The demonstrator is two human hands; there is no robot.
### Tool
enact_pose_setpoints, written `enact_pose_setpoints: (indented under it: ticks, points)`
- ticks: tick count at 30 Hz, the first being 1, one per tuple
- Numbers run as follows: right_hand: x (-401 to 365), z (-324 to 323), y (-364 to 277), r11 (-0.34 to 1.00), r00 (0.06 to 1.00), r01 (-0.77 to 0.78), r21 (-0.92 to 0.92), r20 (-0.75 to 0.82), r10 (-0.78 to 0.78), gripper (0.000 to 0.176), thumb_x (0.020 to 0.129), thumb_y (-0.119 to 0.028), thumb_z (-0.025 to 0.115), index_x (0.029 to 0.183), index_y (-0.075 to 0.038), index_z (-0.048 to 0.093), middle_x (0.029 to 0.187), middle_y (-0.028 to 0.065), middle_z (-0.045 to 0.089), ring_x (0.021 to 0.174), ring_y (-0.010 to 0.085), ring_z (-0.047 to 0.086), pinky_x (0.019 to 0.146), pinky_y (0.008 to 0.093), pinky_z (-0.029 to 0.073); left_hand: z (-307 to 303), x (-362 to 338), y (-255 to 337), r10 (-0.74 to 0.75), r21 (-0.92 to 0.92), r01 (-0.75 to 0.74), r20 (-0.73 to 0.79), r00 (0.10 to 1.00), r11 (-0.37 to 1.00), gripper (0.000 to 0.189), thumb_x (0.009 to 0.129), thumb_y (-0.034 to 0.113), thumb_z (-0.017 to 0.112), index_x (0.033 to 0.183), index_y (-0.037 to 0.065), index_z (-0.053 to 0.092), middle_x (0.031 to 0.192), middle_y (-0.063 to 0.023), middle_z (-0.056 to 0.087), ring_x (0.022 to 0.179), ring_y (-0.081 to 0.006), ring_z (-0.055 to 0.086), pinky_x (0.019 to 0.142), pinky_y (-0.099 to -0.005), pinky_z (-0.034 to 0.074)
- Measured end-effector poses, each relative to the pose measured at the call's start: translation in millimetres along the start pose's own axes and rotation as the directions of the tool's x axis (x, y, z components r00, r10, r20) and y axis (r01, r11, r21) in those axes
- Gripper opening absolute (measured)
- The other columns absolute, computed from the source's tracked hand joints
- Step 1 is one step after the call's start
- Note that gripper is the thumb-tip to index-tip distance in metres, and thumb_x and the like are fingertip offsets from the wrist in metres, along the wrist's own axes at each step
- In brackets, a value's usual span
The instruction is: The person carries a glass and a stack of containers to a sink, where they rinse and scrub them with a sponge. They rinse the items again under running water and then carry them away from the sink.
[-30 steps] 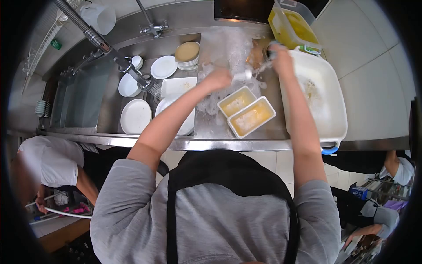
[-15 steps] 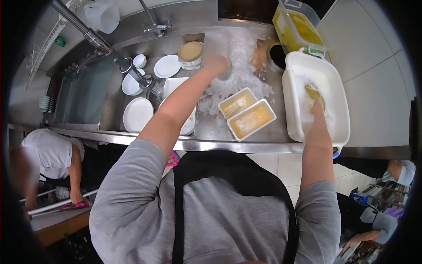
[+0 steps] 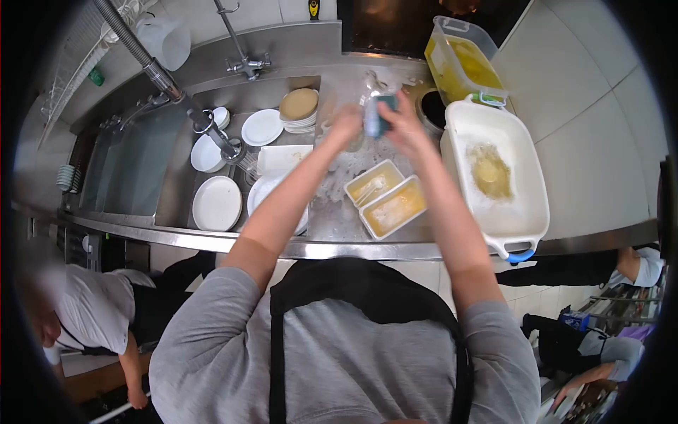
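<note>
Over the steel counter (image 3: 332, 222), my right hand (image 3: 406, 124) grips a dark green sponge (image 3: 381, 116). Close on its left is my left hand (image 3: 346, 125), blurred, with its fingers curled round something I cannot make out; a pale, see-through edge shows below it. Nearer me, two white rectangular tubs (image 3: 393, 206) with yellowish insides rest on the counter, one overlapping the other. To the right stands a white basin (image 3: 534, 166) holding suds and a yellowish, cloudy patch of water.
Left lies a sink with white plates (image 3: 217, 203), a stack topped by a tan plate (image 3: 299, 104) and a spray tap (image 3: 227, 145). Behind the basin stands a clear tub (image 3: 466, 63) of yellow liquid. Other people (image 3: 99, 304) are at the left and right edges.
My right hand has come out of the basin with the sponge and moved left, up to my left hand. Much of the foam on the counter has gone. The person at left has shifted.
</note>
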State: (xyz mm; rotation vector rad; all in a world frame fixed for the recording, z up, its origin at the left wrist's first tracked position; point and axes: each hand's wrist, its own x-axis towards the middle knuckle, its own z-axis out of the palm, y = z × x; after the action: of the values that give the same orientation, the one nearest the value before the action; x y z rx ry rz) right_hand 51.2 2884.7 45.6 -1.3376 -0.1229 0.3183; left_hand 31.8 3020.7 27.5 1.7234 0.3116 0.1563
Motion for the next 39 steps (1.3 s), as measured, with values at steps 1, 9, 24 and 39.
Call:
enact_pose_setpoints:
  ticks: [1, 9, 24, 39]
  points:
    - [16, 17, 15, 0.991, 0.994, -0.002, -0.136, -0.104, -0.012, 0.065, 0.079, -0.023, 0.060, 0.130, -0.013, 0.020, 0.120, 0.0139, 0.038, 0.109, 0.0253, 0.039, 0.088, 0.0379, 0.035, 11, -2, -6, 0.006, -0.007, -0.006, 0.001, 1.000, 1.000, 0.017, 0.078, 0.011, 0.040, 0.079, 0.001, 0.054, 0.062, -0.0069, 0.053, 0.055, -0.0193, 0.053, 0.044, -0.0307, 0.041]
    - [49, 2, 3, 0.877, 0.951, 0.158, 0.453, -0.309, -0.012, 0.046, 0.081, -0.013, 0.057, 0.119, -0.016, 0.031, 0.103, 0.0104, 0.047, 0.084, 0.0192, 0.051, 0.065, 0.0291, 0.045, -10, -50, 7, -0.163, 0.021, 0.162, 0.136, 0.977, 0.987, 0.019, 0.079, 0.015, 0.044, 0.085, 0.002, 0.057, 0.077, -0.0200, 0.060, 0.071, -0.0314, 0.059, 0.059, -0.0381, 0.044]
    - [28, 29, 10, 0.723, 0.806, 0.389, -0.571, -0.169, -0.567, 0.021, 0.066, -0.002, 0.058, 0.086, -0.008, 0.057, 0.080, 0.0098, 0.060, 0.075, 0.0223, 0.058, 0.067, 0.0307, 0.044, -10, -45, -13, -0.169, -0.366, 0.417, 0.548, 0.819, 0.832, 0.013, 0.084, 0.014, 0.041, 0.085, 0.002, 0.046, 0.056, -0.0061, 0.051, 0.044, -0.0220, 0.050, 0.040, -0.0354, 0.039]
    - [32, 8, 13, 0.569, 0.889, 0.392, -0.723, 0.138, -0.437, 0.020, 0.069, -0.009, 0.056, 0.089, -0.011, 0.055, 0.074, 0.0185, 0.059, 0.075, 0.0283, 0.059, 0.064, 0.0339, 0.046, -22, -25, -21, -0.255, -0.191, 0.353, 0.401, 0.880, 0.916, 0.017, 0.085, 0.020, 0.039, 0.075, 0.008, 0.046, 0.052, 0.0022, 0.037, 0.040, -0.0071, 0.027, 0.035, -0.0236, 0.019]
